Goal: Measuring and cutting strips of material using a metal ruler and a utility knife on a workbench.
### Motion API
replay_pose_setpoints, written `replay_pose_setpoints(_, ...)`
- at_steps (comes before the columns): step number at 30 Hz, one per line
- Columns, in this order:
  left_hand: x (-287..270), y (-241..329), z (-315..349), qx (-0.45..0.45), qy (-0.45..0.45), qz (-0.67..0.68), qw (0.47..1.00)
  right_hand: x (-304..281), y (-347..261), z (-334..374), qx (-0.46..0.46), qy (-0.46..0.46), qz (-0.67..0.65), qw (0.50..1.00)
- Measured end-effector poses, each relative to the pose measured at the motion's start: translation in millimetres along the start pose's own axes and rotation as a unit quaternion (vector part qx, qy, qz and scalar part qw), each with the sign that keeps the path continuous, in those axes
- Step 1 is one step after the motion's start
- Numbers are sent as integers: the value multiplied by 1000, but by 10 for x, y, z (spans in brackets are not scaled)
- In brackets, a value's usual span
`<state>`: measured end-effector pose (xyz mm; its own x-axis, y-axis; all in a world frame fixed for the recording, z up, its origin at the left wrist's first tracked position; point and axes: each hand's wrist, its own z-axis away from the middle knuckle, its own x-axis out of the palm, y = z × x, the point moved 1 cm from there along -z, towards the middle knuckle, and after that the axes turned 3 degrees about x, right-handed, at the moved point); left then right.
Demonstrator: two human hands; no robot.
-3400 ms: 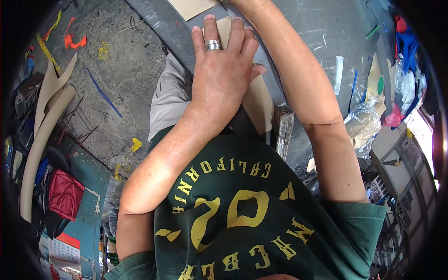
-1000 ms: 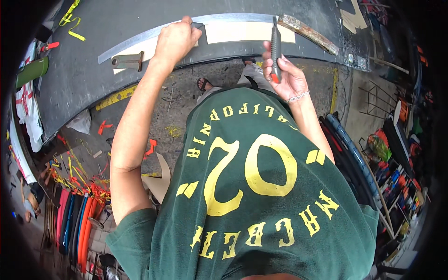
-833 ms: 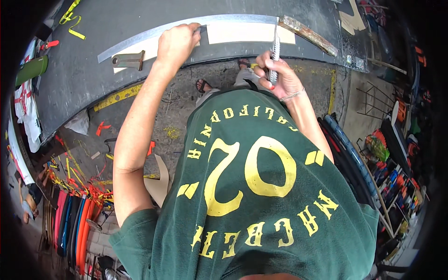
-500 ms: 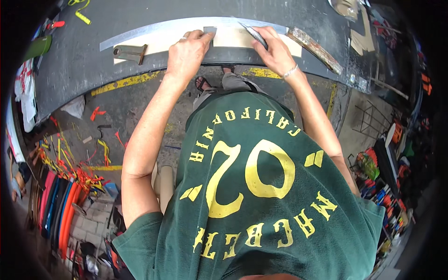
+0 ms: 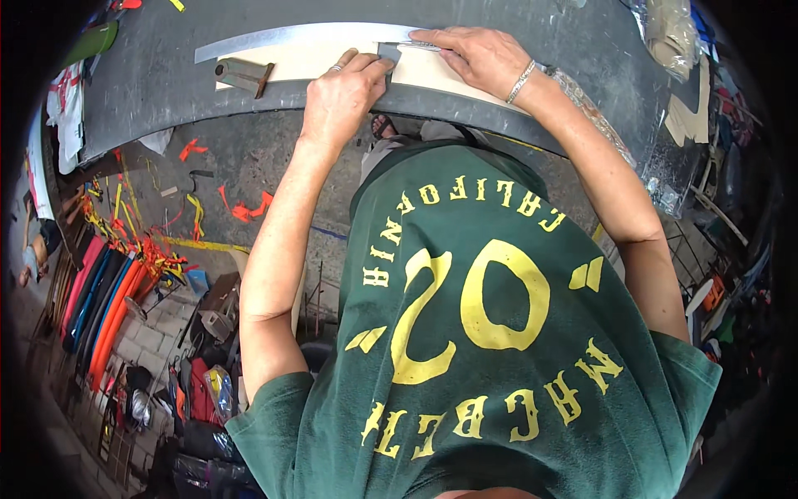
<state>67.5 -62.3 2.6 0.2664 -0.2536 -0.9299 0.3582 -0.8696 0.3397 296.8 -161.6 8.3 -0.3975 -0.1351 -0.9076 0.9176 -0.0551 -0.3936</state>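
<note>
On the dark tabletop lies a cream strip of flat material, with a long silver metal ruler along its far edge. My left hand presses down on the strip, its fingers closed on a small grey flat piece that lies across it. To its right, my right hand is closed round a slim pen-like silver tool, mostly covered by my fingers. The tool's tip end is beside the grey piece. A rusty T-shaped metal piece rests on the strip's left end.
A worn, patchy bar lies right of the strip, partly behind my right forearm. Plastic-wrapped material and cream offcuts sit at the table's right. Orange and yellow scraps litter the floor; rolls of coloured fabric stand lower left.
My right hand has moved left toward the grey piece, bringing the pen-like tool down flatter beside it. My left hand still holds the grey piece. The whole view has shifted slightly.
</note>
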Motion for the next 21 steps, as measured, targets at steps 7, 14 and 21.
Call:
replay_pose_setpoints(7,13,-13,9,-5,4,22,1000,-20,-39,-38,1,-6,10,1000)
replay_pose_setpoints(14,22,-12,0,-12,0,13,1000,-20,-213,-48,0,16,106,994)
replay_pose_setpoints(21,5,-4,-21,-11,-7,-2,1000,-76,-193,-90,25,-18,85,996)
